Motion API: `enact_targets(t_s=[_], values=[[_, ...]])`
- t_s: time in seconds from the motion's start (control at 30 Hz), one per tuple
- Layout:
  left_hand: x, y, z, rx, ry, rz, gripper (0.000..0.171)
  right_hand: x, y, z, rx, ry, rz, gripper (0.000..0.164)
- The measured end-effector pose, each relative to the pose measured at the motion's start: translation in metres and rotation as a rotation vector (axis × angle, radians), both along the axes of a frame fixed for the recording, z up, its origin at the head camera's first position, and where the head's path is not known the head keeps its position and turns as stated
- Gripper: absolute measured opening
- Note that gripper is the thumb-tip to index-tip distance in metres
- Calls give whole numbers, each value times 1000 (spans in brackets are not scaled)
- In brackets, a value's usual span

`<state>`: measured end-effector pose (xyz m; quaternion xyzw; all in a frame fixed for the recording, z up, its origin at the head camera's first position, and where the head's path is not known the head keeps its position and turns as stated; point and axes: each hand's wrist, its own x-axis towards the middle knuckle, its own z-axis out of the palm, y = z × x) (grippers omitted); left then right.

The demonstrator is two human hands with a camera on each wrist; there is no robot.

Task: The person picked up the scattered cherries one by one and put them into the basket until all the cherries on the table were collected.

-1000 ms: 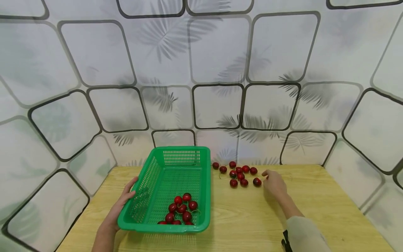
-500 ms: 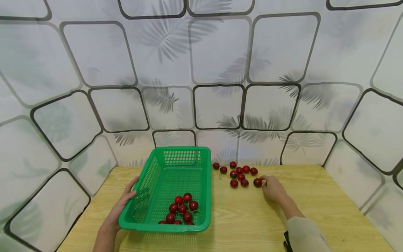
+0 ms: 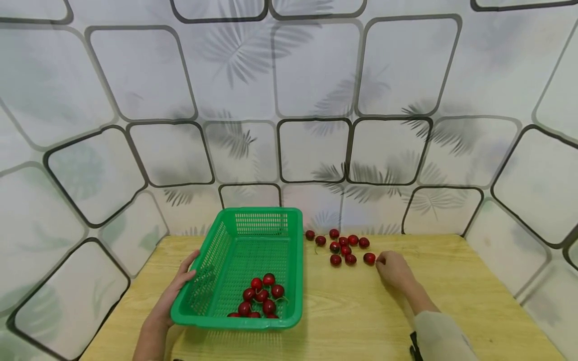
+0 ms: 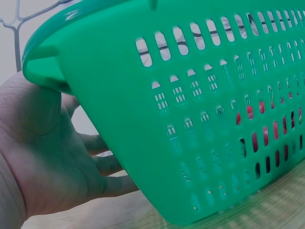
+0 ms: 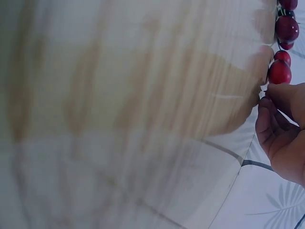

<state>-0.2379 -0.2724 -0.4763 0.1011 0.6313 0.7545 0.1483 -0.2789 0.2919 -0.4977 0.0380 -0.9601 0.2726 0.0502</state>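
Note:
A green plastic basket (image 3: 295, 271) with slotted walls stands left of centre, with several dark red cherries (image 3: 262, 296) at its near end. My left hand (image 3: 169, 296) holds the basket's left side, thumb on the rim and fingers along the outer wall. In the left wrist view that hand (image 4: 52, 148) lies against the basket's corner (image 4: 105, 81), fingertips hidden behind it. My right hand (image 3: 395, 271) is at the rightmost loose cherry (image 3: 369, 258). In the right wrist view, thumb and forefinger of the right hand (image 5: 283, 129) pinch together right beside a red cherry (image 5: 280, 71), seemingly at its stem.
Several loose cherries (image 3: 345, 250) lie in a cluster on the wooden table (image 3: 334, 311), between the basket and my right hand. A patterned wall covering (image 3: 311, 150) rises directly behind the table's far edge and along both sides.
My right hand has come down and closed its fingertips beside the rightmost cherry, which has turned to show a brighter red side. The left hand and basket stay in place.

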Motion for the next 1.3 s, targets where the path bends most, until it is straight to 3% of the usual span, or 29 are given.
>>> enact_targets(t_s=[0.3,0.63,0.97,1.17,1.3], values=[[1,0,2,-15,-16,6,55,2,-1,0,-19,69,-4,12],[1,0,4,-21,-20,5,56,0,-28,24,-50,139,43,13],[2,0,3,-8,-19,-2,57,6,-79,55,-121,298,157,7],[2,1,3,-19,-11,6,57,15,-117,65,-166,406,246,7],[1,2,3,-24,-2,9,56,26,-145,71,-153,402,307,7]])
